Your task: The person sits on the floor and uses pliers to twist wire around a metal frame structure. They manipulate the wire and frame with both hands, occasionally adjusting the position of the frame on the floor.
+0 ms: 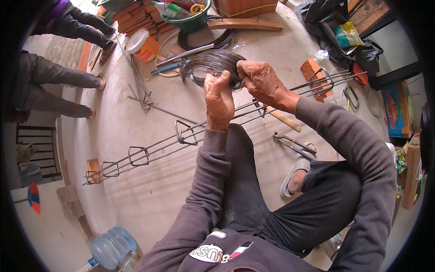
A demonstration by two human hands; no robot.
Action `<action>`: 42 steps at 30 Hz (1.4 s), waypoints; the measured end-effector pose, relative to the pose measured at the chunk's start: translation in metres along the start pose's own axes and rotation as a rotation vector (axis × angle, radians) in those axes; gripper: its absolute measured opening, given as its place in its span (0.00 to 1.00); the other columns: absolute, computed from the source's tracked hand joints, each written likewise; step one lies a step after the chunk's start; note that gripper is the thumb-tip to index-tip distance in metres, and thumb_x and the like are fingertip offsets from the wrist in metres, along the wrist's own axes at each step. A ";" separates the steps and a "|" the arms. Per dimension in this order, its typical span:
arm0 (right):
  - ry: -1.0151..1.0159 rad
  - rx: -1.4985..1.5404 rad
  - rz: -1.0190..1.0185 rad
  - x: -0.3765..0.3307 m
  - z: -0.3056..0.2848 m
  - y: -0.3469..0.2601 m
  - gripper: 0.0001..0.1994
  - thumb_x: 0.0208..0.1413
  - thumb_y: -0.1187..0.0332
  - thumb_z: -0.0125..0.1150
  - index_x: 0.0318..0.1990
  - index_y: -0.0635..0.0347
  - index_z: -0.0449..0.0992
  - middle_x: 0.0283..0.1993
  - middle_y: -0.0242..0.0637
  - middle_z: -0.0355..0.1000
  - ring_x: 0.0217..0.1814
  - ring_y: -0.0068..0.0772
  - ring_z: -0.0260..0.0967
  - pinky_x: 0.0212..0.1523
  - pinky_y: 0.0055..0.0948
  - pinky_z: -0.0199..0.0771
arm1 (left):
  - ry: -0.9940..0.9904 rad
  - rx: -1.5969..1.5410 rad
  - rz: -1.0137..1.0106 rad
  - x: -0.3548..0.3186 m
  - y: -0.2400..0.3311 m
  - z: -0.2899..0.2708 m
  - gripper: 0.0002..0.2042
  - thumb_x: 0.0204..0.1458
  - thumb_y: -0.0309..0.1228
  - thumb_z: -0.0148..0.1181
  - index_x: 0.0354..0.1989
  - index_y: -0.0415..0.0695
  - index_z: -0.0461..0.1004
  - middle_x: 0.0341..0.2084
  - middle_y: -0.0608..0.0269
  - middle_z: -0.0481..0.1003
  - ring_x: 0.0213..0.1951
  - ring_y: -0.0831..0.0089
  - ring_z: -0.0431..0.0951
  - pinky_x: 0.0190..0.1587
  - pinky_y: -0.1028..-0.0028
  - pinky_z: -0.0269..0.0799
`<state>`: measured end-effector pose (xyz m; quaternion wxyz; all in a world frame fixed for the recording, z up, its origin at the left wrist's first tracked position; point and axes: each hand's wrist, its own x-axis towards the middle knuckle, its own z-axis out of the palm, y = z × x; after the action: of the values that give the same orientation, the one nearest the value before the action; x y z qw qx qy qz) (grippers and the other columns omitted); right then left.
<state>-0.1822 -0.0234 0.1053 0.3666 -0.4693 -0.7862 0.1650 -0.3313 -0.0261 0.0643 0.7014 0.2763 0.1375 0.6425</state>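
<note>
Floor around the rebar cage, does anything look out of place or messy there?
Nothing looks damaged. Both hands, left hand and right hand, grip the wire coil over the rebar cage. Pliers lie loose on the floor, and bent rods lie scattered near the paint can.

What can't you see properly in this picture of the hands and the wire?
Head view only:
- Wire coil: its near side is hidden behind the left hand and right hand.
- Rebar cage: its middle is covered by the left forearm and knee.
- Pliers: too small to tell the jaw tips.
- Two people at top left: cut off by the dark rim.
</note>
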 end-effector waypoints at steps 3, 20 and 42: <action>-0.017 0.075 0.038 0.000 -0.004 0.000 0.04 0.55 0.79 0.52 0.29 0.65 0.66 0.24 0.48 0.66 0.26 0.45 0.68 0.31 0.41 0.68 | -0.040 0.064 -0.028 0.000 0.003 -0.003 0.16 0.52 0.18 0.56 0.50 0.40 0.67 0.46 0.60 0.73 0.51 0.71 0.72 0.60 0.68 0.63; -0.057 0.064 0.117 0.001 -0.006 0.004 0.02 0.53 0.76 0.52 0.30 0.64 0.68 0.27 0.52 0.69 0.33 0.57 0.71 0.37 0.48 0.69 | -0.152 0.455 -0.044 0.000 0.002 -0.002 0.27 0.57 0.20 0.63 0.59 0.40 0.53 0.55 0.49 0.71 0.56 0.63 0.74 0.60 0.67 0.72; 0.015 -0.057 0.051 0.006 -0.015 -0.012 0.03 0.55 0.74 0.51 0.31 0.63 0.68 0.27 0.51 0.70 0.32 0.56 0.72 0.35 0.49 0.71 | -0.146 0.489 0.007 0.005 0.005 -0.005 0.25 0.58 0.23 0.64 0.54 0.40 0.51 0.47 0.51 0.76 0.49 0.69 0.76 0.51 0.73 0.76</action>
<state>-0.1804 -0.0250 0.1251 0.3546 -0.5009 -0.7755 0.1481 -0.3372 -0.0203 0.0635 0.6195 0.4838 0.2369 0.5710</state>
